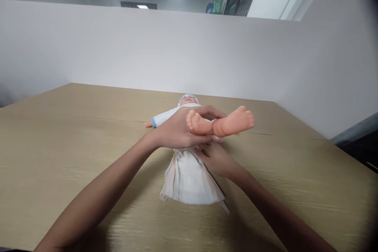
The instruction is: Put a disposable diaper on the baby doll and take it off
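Observation:
A baby doll in a white top lies on its back on the wooden table, head away from me. My left hand grips its ankles and holds both legs lifted, feet pointing toward me and to the right. Under the raised legs, my right hand rests at the top of a white diaper that lies spread toward me on the table; its fingers are partly hidden by the doll's legs, so their grip is unclear. One doll arm with a blue cuff sticks out to the left.
A white partition wall stands along the table's far edge. The table's right edge drops off to a dark floor area. Ceiling lights and a dark window show above the partition.

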A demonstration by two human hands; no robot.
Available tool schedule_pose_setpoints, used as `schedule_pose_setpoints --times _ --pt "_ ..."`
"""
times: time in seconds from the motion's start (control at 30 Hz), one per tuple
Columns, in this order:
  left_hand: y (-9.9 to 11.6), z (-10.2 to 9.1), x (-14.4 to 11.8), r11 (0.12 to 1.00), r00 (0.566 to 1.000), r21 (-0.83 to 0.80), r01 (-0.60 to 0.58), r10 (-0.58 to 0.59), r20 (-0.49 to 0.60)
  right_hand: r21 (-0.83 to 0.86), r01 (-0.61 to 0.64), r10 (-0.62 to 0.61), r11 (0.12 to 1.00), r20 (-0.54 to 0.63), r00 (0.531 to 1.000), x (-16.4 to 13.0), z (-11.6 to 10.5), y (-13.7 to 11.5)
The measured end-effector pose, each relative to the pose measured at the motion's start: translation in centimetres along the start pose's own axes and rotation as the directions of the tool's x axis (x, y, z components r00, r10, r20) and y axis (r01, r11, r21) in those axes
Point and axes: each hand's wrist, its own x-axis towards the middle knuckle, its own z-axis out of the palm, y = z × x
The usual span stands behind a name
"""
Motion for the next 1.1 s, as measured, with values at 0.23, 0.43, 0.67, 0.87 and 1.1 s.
schedule_pose_setpoints --times 0.23,0.43,0.67,0.87,1.1 --pt "-0.5 2.2 -1.9 0.998 0.998 -0.019 0.053 -0.053 0.021 0.166 -0.055 0.097 0.984 -0.255 0.962 -3.7 -4.7 -3.3" --pt "-0.4 2.1 -5.4 0.997 0.998 0.061 0.056 -0.058 0.024 0.32 0.128 -0.086 0.939 -0.142 0.986 -3.3 -5.1 -2.7" --pt "-2.4 -1.6 -13.3 0.915 0.969 0.404 -0.018 -0.084 0.233 0.096 0.356 -0.366 0.929 0.109 0.924 -5.6 -6.3 1.0" --pt "-4.7 -0.6 -16.4 0.847 0.93 0.523 -0.093 -0.113 0.35 -0.068 0.428 -0.407 0.901 0.21 0.889 -7.6 -4.4 2.5" --pt "-2.9 0.5 -15.5 0.825 0.924 0.565 -0.014 -0.206 0.323 -0.017 0.481 -0.463 0.877 0.245 0.852 -7.9 -5.0 4.4"
